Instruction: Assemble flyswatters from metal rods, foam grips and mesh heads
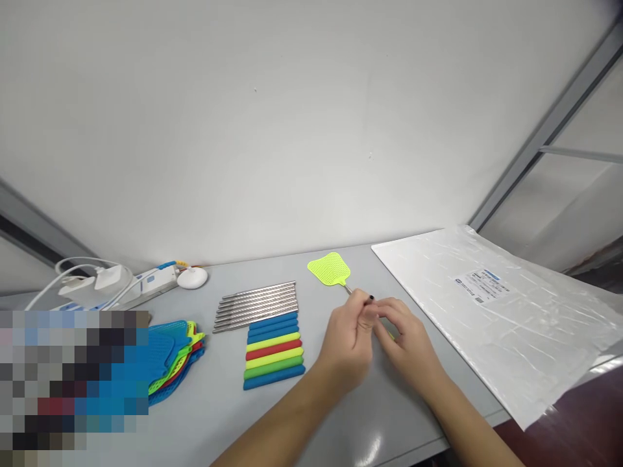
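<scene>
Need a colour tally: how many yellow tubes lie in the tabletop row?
2, flanking the red tube: farther yellow tube beside a blue tube, nearer yellow tube beside the green tube. None looks hidden.

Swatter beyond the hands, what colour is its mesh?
The mesh is bright yellow-green, as the head view shows.

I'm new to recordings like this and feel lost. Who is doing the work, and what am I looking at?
There is no machine here: these are a person's own bare hands, seen by a camera worn on their head, looking forward and down. The left hand holds the thin metal shaft of a yellow-green paddle. The right hand is close beside it; its grip is mostly hidden. Left of the hands, the grey table bears metal rods, coloured sticks and stacked paddles, partly pixelated. Behind those is a power strip; at right lies a white package.
</scene>
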The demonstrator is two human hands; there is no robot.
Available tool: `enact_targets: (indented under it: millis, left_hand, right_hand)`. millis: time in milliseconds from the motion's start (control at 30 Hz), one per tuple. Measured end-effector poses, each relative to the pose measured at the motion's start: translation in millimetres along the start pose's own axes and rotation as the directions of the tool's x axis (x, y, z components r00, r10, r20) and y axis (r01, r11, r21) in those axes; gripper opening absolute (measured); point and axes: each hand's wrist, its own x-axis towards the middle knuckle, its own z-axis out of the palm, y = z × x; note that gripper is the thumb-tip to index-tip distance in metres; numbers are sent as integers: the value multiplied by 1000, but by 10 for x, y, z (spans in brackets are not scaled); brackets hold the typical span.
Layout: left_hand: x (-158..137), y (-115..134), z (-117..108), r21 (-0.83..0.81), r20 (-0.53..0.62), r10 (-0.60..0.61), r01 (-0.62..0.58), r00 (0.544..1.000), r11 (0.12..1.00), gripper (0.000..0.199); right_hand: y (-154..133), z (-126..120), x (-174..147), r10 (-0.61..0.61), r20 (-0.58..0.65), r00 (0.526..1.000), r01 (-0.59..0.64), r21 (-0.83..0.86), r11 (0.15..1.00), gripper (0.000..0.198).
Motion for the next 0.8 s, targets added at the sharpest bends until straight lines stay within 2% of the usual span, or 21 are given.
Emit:
enact_targets:
  millis: [200, 400, 800]
  left_hand:
    - [36, 43, 21, -11, -22, 0, -1, 1000, 1000, 36]
    - [-14, 13, 27, 0, -6, -33, 33, 999, 999, 37]
    - [-79, -16, -9, 32, 18, -8, 8, 1000, 999, 37]
  right_hand:
    - [22, -28, -16, 48, -24, 999, -49, -41, 998, 15]
    - [30, -43, -35, 81, -7, 997, -82, -77, 994, 18]
    - [90, -32, -39, 111, 35, 993, -106, -107, 989, 23]
